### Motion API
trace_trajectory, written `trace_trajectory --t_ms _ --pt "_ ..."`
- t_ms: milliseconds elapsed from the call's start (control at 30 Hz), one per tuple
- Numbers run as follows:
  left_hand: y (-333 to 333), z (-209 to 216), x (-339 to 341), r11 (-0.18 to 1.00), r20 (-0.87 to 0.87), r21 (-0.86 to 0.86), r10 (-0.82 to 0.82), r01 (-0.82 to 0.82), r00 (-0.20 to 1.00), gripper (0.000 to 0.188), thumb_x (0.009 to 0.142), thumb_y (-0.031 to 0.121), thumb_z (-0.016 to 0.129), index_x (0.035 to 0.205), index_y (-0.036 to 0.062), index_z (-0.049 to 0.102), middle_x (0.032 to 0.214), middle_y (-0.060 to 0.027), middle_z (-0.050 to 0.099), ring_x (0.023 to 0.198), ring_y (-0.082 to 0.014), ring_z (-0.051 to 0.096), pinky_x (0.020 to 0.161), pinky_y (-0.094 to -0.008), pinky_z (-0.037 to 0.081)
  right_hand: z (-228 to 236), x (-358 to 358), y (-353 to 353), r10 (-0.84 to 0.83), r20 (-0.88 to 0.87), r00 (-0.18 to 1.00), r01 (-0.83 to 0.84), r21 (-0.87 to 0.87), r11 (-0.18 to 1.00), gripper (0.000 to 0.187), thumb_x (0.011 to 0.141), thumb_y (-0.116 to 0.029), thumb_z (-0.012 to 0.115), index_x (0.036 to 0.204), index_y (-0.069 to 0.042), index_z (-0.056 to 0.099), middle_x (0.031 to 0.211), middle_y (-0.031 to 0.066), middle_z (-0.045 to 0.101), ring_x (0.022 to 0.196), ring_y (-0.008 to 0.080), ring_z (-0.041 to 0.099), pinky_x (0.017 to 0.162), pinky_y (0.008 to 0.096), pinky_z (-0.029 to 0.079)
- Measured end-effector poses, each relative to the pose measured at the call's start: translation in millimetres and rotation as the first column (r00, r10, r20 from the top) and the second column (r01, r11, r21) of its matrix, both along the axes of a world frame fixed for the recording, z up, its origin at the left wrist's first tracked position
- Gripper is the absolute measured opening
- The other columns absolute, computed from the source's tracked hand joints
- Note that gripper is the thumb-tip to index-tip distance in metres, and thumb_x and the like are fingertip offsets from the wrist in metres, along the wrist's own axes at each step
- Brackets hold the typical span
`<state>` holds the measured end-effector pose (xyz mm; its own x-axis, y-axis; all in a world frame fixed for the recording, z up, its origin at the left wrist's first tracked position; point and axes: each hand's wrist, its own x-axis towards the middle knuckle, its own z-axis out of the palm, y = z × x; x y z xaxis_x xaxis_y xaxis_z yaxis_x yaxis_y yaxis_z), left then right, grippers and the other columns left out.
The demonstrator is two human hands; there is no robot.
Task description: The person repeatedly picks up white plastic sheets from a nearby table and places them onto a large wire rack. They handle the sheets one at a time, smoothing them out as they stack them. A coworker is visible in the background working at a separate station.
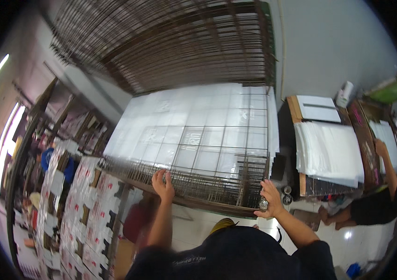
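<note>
A drying rack (198, 201) of stacked wire shelves stands before me, with several shelves tilted up at the back (184, 46). White sheets with pale printed designs (161, 133) lie spread across it, partly under a wire grid (226, 126). My left hand (163, 185) is at the rack's front edge, palm up, fingers apart and slightly bent, holding nothing visible. My right hand (272, 199) curls around the rack's front right corner, thumb below and fingers above. A shiny round piece (263, 204) shows between its thumb and fingers; what it is I cannot tell.
A stack of white sheets (327, 151) lies on a table at right, beside a white roll (344, 94). Another person's arm (387, 161) reaches to sheets (385, 140) farther right. Plastic-wrapped stacks (86, 210) stand at left. A grey wall (338, 46) rises behind.
</note>
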<state>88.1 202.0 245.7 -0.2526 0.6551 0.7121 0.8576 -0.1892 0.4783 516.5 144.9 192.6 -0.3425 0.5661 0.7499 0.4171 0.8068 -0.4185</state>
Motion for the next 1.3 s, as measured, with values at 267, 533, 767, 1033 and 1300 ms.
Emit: trace_trajectory --t_ms 267,533,767,1033,1300 --pt "-46.1 7.2 28.3 0.978 -0.337 -0.093 -0.206 0.185 0.919 0.059 0.087 0.052 0.040 0.126 0.0086 0.047 0.128 -0.0174 0.041 0.120 -0.0379 0.034 0.098 -0.0520 0.023 -7.7 -7.8 -2.7 -0.045 -0.036 0.998 0.045 -0.002 0.999 0.075 0.065 -0.047 0.069 0.122 -0.011 0.038 0.130 0.0262 0.040 0.117 0.0480 0.040 0.098 0.0563 0.030" --pt "-58.1 -49.2 8.9 0.976 -0.328 -0.041 -0.216 0.215 0.919 0.067 0.087 0.055 0.040 0.138 0.0119 0.031 0.140 -0.0227 0.027 0.128 -0.0420 0.026 0.102 -0.0555 0.017 -18.9 -16.2 -15.3 -0.136 -0.100 0.986 0.128 -0.083 0.988 0.077 0.071 -0.050 0.063 0.130 -0.009 0.034 0.134 0.0285 0.034 0.123 0.0451 0.036 0.101 0.0507 0.029" --pt "-49.6 -66.4 7.2 0.972 -0.295 0.024 -0.218 0.235 0.930 0.066 0.083 0.058 0.047 0.133 0.0152 0.039 0.139 -0.0175 0.033 0.130 -0.0348 0.027 0.108 -0.0481 0.008 -14.0 -27.7 -29.2 -0.214 -0.141 0.967 0.181 -0.220 0.959 0.078 0.077 -0.048 0.058 0.137 -0.010 0.025 0.142 0.0260 0.020 0.130 0.0407 0.026 0.106 0.0470 0.021" --pt "-49.6 -98.8 -6.9 0.961 -0.339 0.068 -0.229 0.266 0.913 0.070 0.079 0.060 0.051 0.136 0.0235 0.035 0.144 -0.0132 0.025 0.135 -0.0318 0.016 0.109 -0.0491 0.001 -59.0 -13.7 -95.8 -0.429 0.496 0.755 0.636 -0.395 0.663 0.080 0.080 -0.039 0.061 0.136 0.004 0.022 0.138 0.0277 0.027 0.127 0.0411 0.029 0.103 0.0446 0.024" --pt "-44.4 -125.3 -10.6 0.946 -0.375 0.175 -0.194 0.274 0.907 0.082 0.079 0.057 0.054 0.144 0.0249 0.017 0.151 -0.0094 0.005 0.138 -0.0301 0.003 0.109 -0.0498 -0.002 -79.5 9.6 -206.4 -0.470 0.674 0.569 0.819 -0.512 0.258 0.087 0.075 -0.020 0.066 0.140 -0.002 0.012 0.141 0.0257 0.024 0.129 0.0416 0.026 0.106 0.0425 0.025"
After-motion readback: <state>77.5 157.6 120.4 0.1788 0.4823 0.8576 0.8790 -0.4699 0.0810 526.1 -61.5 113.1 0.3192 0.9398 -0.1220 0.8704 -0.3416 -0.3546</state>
